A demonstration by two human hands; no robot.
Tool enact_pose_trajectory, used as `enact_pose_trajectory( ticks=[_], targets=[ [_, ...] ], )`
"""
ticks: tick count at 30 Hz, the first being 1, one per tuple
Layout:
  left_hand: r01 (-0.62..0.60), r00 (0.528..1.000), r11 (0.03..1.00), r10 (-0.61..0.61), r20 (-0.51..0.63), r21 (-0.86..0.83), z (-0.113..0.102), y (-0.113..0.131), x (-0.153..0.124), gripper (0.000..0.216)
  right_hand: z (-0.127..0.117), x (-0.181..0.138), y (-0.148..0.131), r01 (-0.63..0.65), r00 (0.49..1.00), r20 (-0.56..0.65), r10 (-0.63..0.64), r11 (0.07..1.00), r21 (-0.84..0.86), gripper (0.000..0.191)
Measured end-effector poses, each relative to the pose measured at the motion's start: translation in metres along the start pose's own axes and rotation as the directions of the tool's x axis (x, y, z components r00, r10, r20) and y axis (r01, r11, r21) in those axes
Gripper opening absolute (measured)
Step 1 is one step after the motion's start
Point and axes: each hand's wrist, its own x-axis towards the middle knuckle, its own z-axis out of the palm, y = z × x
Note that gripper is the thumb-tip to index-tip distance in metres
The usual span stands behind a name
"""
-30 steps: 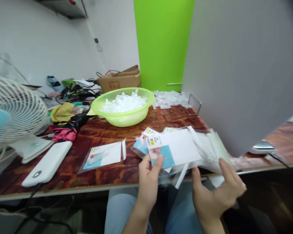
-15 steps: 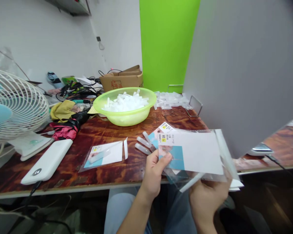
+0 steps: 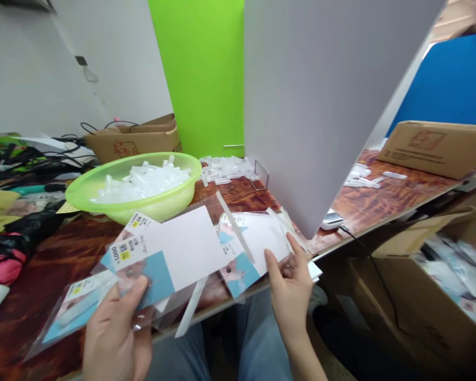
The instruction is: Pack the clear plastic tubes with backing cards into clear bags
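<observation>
Clear packets (image 3: 192,246), left hand (image 3: 117,328) holding, now apart from right hand (image 3: 289,288)

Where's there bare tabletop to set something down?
Bare wood shows between the pink-and-black bundle and bagged cards; a smaller patch, between cards and tube pile. Crowded: around left hand and right hand, where cards overlap.

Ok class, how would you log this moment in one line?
left hand: holds sleeved cards | right hand: at card pile, grip unclear | green bowl: holds whitish tubes
</observation>
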Motion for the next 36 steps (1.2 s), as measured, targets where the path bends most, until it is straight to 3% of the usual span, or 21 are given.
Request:
enact_pose_trajectory(
  ticks=[2,5,6,8,10,12,14,15,18,23,31,34,36],
  targets=[
    [0.012,1.000,1.000,-0.012,0.027,0.014,-0.001,0.000,-0.004,0.038,-0.006,0.005,-0.004,0.047,0.996,0.086,-0.034,0.986,-0.157,0.054],
    [0.048,0.998,0.998,-0.050,0.047,0.038,0.000,-0.002,-0.013,0.047,-0.017,0.007,-0.015,0.008,0.948,0.309,0.075,0.966,-0.259,0.065],
    [0.061,0.997,0.997,-0.063,0.042,0.046,0.000,-0.003,-0.015,0.049,-0.020,0.006,-0.020,-0.032,0.933,0.346,0.099,0.981,-0.193,0.071],
    [0.072,0.997,0.996,-0.073,0.021,0.050,0.000,-0.005,-0.019,0.050,-0.024,-0.001,-0.028,-0.112,0.943,0.323,0.073,0.989,0.102,0.076],
    [0.078,0.997,0.996,-0.078,0.006,0.042,0.001,-0.008,-0.023,0.049,-0.023,-0.012,-0.034,-0.175,0.943,0.332,0.033,0.896,0.408,0.073],
    [0.104,0.994,0.994,-0.105,0.019,0.041,0.001,-0.010,-0.028,0.048,-0.018,-0.024,-0.040,-0.294,0.892,0.452,0.021,0.785,0.545,0.058],
    [0.130,0.990,0.990,-0.132,0.041,0.053,0.002,-0.012,-0.034,0.049,-0.012,-0.034,-0.047,-0.429,0.839,0.537,0.087,0.712,0.555,0.032],
    [0.131,0.990,0.990,-0.134,0.053,0.060,0.002,-0.012,-0.036,0.050,-0.010,-0.037,-0.050,-0.478,0.829,0.541,0.141,0.680,0.556,0.023],
    [0.110,0.990,0.993,-0.113,0.081,0.049,0.002,-0.015,-0.040,0.048,-0.005,-0.040,-0.058,-0.544,0.820,0.509,0.260,0.631,0.553,0.034],
    [0.156,0.968,0.987,-0.159,0.195,0.031,0.006,-0.034,-0.031,0.040,0.003,-0.033,-0.050,-0.557,0.820,0.486,0.302,0.614,0.559,0.046],
    [0.115,0.975,0.993,-0.118,0.188,0.029,0.010,-0.058,-0.025,0.044,0.013,-0.031,-0.023,-0.578,0.813,0.476,0.334,0.552,0.601,0.046],
    [0.109,0.975,0.993,-0.117,0.188,0.049,0.010,-0.057,-0.026,0.044,0.014,-0.033,-0.020,-0.564,0.822,0.474,0.317,0.573,0.595,0.043],
    [0.103,0.977,0.993,-0.113,0.181,0.060,0.010,-0.055,-0.026,0.043,0.010,-0.034,-0.017,-0.501,0.854,0.437,0.283,0.675,0.542,0.037]
  ],
)
